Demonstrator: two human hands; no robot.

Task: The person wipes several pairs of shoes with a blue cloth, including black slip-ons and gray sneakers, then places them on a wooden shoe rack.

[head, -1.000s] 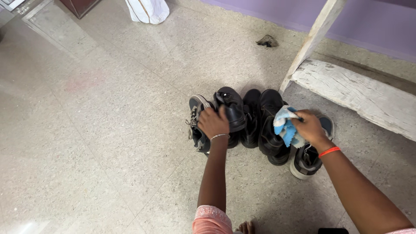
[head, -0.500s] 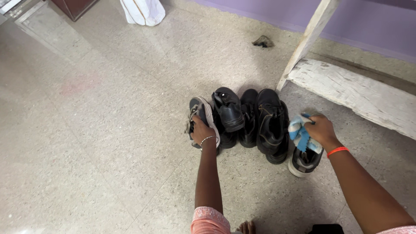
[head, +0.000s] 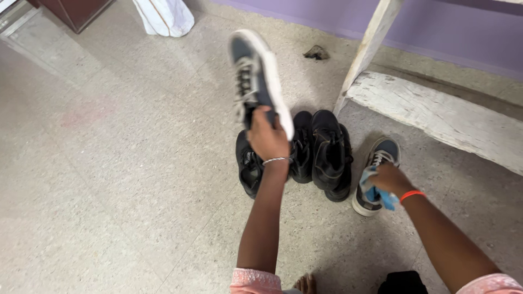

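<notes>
Overhead, left hand (head: 267,137) gripping grey sneaker (head: 257,76); right hand (head: 388,178) clutching blue cloth (head: 379,195).

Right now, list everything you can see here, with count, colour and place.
grey sneaker: one, grey with white sole, lifted in left hand
matching sneaker: one, grey and white, floor, right of row
black shoes: about four, black, floor, centre
cloth: one, blue and white, in right hand
wooden bench: one, whitewashed, upper right
white bag: one, top
floor: speckled grey
left hand: bangle at wrist
right hand: orange band at wrist
</notes>
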